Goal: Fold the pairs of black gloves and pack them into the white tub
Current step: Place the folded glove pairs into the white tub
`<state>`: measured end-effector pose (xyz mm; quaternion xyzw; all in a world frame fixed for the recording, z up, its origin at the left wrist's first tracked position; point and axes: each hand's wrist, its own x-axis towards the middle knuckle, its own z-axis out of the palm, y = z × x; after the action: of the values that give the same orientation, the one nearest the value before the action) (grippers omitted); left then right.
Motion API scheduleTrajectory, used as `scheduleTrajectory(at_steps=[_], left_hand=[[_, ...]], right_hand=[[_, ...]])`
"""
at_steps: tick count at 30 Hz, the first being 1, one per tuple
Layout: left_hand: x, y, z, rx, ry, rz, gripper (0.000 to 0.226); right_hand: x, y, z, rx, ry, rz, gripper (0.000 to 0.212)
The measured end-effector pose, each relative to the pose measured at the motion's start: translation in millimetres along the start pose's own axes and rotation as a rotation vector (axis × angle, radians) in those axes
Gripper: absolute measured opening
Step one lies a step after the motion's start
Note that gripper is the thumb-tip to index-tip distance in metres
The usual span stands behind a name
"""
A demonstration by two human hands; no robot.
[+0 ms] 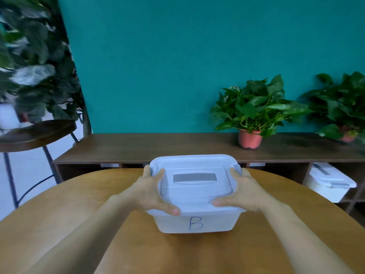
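A white tub (209,222) marked with a blue "B" stands on the round wooden table (79,224), its white lid (194,192) on top with a grey handle in the middle. My left hand (153,191) grips the tub's left side, thumb on the lid's near edge. My right hand (240,192) grips the right side the same way, fingers by the grey latch. No black gloves are in sight; the lid hides the tub's inside.
A long dark wooden shelf (158,148) runs behind the table, carrying two potted plants (254,113). Another lidded white tub (328,182) sits low at the right. A dark stool (35,134) and a large leafy plant stand at the left.
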<state>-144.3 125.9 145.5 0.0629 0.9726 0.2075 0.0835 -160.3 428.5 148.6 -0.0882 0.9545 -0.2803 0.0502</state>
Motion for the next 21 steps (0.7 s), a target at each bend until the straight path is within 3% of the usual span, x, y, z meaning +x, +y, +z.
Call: scheduleTrajectory(at_steps=[6, 12, 16, 21], left_hand=[[36, -51, -55, -0.013, -0.021, -0.084, 0.177], [82, -104, -92, -0.010, -0.023, -0.113, 0.175], [104, -146, -105, -0.041, -0.026, -0.136, 0.157], [115, -179, -106, -0.055, -0.072, -0.153, 0.159]], right_hand=[[70, -58, 11, -0.006, 0.006, -0.010, 0.125], [140, -97, 35, -0.020, -0.020, 0.005, 0.134], [171, -122, 52, -0.024, -0.032, 0.001, 0.122], [195, -135, 77, -0.041, -0.081, 0.035, 0.118]])
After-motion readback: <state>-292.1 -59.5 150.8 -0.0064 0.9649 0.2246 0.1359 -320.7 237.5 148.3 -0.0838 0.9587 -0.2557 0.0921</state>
